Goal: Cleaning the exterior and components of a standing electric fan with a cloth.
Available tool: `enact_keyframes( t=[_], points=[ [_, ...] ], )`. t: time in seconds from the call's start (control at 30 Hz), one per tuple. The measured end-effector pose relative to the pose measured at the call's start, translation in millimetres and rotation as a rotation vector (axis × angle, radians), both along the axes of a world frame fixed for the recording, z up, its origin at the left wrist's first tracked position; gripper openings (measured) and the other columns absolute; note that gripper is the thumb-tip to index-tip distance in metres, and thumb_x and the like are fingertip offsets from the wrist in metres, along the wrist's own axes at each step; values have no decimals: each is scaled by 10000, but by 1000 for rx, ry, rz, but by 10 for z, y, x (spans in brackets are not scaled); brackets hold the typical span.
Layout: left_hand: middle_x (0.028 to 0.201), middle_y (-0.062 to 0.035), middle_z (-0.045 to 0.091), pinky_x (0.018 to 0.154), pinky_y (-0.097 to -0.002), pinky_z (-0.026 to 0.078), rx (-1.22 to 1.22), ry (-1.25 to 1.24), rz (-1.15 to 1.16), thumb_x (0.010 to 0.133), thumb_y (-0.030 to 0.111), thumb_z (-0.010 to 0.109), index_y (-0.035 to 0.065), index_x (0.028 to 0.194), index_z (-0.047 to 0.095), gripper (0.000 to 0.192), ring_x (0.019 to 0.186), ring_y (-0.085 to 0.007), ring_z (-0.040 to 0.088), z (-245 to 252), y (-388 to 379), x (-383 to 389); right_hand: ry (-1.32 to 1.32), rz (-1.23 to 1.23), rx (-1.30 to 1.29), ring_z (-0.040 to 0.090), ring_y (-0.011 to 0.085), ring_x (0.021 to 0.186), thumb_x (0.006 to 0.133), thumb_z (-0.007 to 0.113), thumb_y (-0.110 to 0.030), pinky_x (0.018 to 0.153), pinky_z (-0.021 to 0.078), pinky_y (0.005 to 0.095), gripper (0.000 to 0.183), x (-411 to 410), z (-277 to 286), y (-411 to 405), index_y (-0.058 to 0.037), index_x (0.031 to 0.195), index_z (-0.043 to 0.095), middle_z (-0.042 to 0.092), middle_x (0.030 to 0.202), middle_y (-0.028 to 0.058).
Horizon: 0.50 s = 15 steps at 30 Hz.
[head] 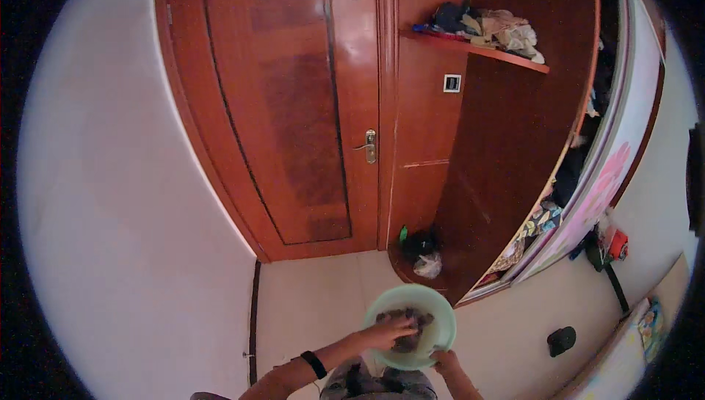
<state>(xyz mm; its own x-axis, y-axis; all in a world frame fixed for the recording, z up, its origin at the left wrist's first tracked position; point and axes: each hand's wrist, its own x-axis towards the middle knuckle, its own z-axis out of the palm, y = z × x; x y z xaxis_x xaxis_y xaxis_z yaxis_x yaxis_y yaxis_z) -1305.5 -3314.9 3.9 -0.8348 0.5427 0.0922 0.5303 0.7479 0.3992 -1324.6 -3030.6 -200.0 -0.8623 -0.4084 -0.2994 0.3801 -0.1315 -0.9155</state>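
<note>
A pale green plastic basin (pixel 440 312) is in front of me, low in the head view, with a dark wet-looking cloth (pixel 405 343) lying in it. My left hand (pixel 388 333), with a black band on its wrist, reaches into the basin and rests on the cloth; its fingers are partly spread, and whether they grip the cloth is unclear. On the basin's lower right rim, my right hand (pixel 443 360) holds the edge. My legs show just below the basin.
Ahead stands a closed reddish wooden door (pixel 297 125) with a metal handle (pixel 370 147). Right of it, a shelf (pixel 512 58) carries piled cloth items, and bags (pixel 428 265) sit on a low ledge. An open wardrobe holds clothes. A small black object (pixel 562 341) lies on the floor; a bed edge is at right.
</note>
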Motion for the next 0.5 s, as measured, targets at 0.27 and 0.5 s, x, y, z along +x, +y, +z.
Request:
enact_keyframes(
  t=[0.27,0.5],
  points=[
    [1055,-126,516,846,-354,399,480,42,71,775,71,499,121,1132,472,361,992,-285,492,350,-1617,-2749,-299,-7,-221,565,266,838,657,559,-17,733,477,406,416,-2463,477,-1035,30,1057,456,544,962,110],
    [1120,-116,498,898,-345,365,254,482,722,756,42,524,48,1137,446,388,1052,-250,469,589,-3215,-5214,249,-82,164,570,212,857,667,598,-123,729,474,339,322,-3566,837,-1937,-68,980,546,574,937,86]
  ],
)
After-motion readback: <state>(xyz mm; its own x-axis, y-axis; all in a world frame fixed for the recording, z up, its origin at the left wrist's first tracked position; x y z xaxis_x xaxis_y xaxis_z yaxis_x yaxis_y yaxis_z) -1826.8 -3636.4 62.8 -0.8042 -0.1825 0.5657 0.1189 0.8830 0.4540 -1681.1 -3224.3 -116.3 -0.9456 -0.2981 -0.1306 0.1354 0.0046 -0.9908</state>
